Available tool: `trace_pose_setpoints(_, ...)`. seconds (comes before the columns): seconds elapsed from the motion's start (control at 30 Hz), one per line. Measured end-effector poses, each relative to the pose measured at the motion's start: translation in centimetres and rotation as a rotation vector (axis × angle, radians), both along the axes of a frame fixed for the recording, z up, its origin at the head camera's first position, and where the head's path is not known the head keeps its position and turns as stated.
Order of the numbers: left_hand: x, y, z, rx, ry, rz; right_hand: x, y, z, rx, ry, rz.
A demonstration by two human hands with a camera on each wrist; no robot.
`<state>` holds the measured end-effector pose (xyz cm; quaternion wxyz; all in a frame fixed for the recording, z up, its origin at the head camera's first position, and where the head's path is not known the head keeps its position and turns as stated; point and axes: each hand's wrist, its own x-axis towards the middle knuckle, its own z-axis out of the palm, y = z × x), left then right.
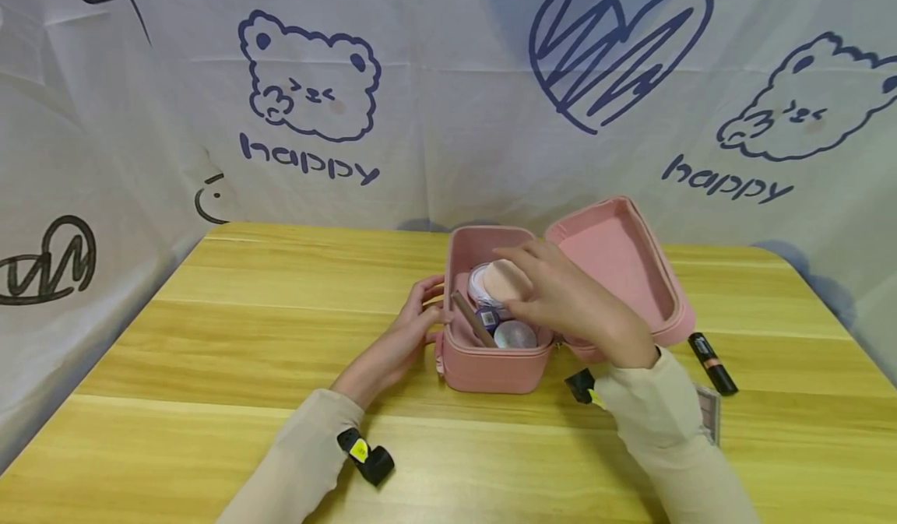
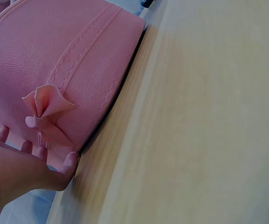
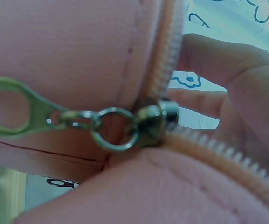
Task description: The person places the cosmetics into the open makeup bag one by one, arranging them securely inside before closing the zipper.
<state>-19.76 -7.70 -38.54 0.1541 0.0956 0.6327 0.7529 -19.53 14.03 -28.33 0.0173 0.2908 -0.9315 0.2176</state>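
Note:
The pink zippered cosmetic case (image 1: 496, 372) stands on the table with its lid (image 1: 617, 255) folded back to the right. My left hand (image 1: 406, 329) rests against the case's left outer side; in the left wrist view its fingertips touch the wall below a pink bow (image 2: 50, 105). Over the case, my right hand (image 1: 568, 294) pinches a round peach powder puff (image 1: 504, 279) between thumb and fingers. Below lie a white-rimmed round container (image 1: 479, 286), a brown stick (image 1: 473, 319), a dark blue item (image 1: 488, 319) and a silvery round item (image 1: 515, 335). The zipper pull (image 3: 13, 107) hides part of the right hand.
A black tube with a pinkish band (image 1: 712, 363) lies on the wooden table (image 1: 245, 337) right of the lid. Beside the right sleeve is a partly covered flat palette (image 1: 709, 413). A white cloth with drawings (image 1: 455, 119) hangs behind the table.

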Motion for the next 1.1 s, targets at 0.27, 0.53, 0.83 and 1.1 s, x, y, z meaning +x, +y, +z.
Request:
trace_pose_setpoints(0.27,0.04,0.02,-0.02,-0.004,0.004,0.002,-0.01,0.01,-0.13,-0.008,0.009,0.011)
trace_pose_setpoints(0.53,-0.02,0.03,-0.22,-0.006,0.009,0.004,0.12,-0.10,-0.32,0.006,0.006,0.016)
trace_pose_setpoints(0.83,0.01,0.11,-0.16,-0.004,0.005,0.011,0.09,0.11,-0.37,-0.002,-0.014,0.066)
trace_pose_setpoints(1.1,0.08,0.22,-0.02,-0.003,-0.004,0.018,0.49,0.55,0.20,-0.095,-0.094,0.122)
